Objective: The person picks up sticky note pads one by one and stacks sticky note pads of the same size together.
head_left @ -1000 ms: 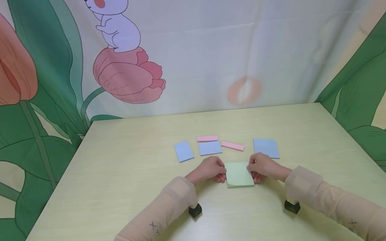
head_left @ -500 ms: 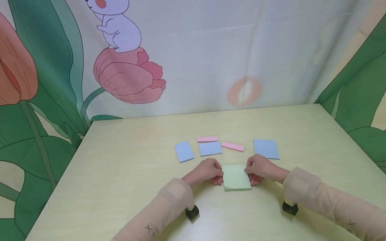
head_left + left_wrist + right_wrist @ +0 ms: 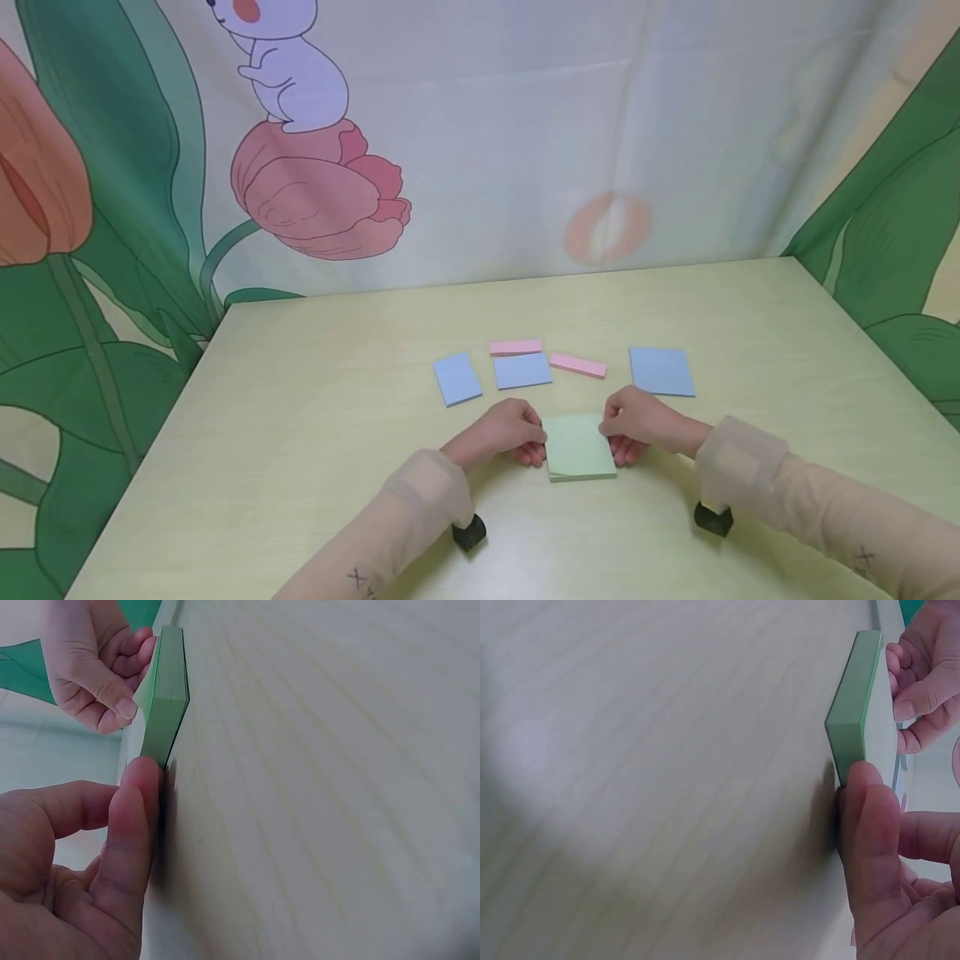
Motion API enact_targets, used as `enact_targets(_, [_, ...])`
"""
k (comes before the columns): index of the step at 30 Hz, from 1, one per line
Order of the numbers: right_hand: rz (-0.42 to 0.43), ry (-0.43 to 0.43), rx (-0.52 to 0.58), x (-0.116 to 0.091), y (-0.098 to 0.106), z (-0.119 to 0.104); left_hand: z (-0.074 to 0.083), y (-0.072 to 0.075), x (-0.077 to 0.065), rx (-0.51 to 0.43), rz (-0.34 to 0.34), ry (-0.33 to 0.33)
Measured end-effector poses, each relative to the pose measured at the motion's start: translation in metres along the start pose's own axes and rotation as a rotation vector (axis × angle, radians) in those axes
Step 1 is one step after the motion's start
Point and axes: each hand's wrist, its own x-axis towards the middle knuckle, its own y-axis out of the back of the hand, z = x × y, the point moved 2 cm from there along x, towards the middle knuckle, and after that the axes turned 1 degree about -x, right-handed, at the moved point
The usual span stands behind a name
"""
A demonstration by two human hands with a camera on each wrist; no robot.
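A thick square pad of pale green sticky notes (image 3: 579,447) lies between the two hands, low over the table. My left hand (image 3: 512,431) pinches its left edge with thumb and fingers, and my right hand (image 3: 636,422) pinches the right edge. In the left wrist view the green side of the sticky note pad (image 3: 166,697) shows, with a dark line along its bottom. The right wrist view has fingertips (image 3: 866,784) at the near corner of the pad. One front corner of the top sheet looks slightly lifted.
Beyond the hands on the pale wooden table (image 3: 315,400) lie a blue pad (image 3: 457,379), a second blue pad (image 3: 523,371) and a larger blue square pad (image 3: 662,372). Two narrow pink pads (image 3: 516,347) lie among them. A printed curtain (image 3: 480,167) hangs behind the table.
Both hands and the green sticky note pad have moved left and a little toward the near side of the table. The grip looks the same, and the blue and pink pads have stayed put.
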Motion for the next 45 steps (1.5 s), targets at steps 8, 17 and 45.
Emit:
enact_targets(8, [0.011,-0.004,-0.008,0.001,-0.003,-0.002,-0.003,0.003,-0.004,-0.027,-0.012,-0.011])
enact_targets(17, [0.006,0.005,0.002,0.003,-0.007,-0.002,-0.007,0.006,-0.006,-0.019,-0.012,-0.014])
enact_targets(45, [-0.019,-0.003,0.031,0.003,-0.016,-0.007,-0.013,0.012,-0.015,-0.018,-0.024,-0.005])
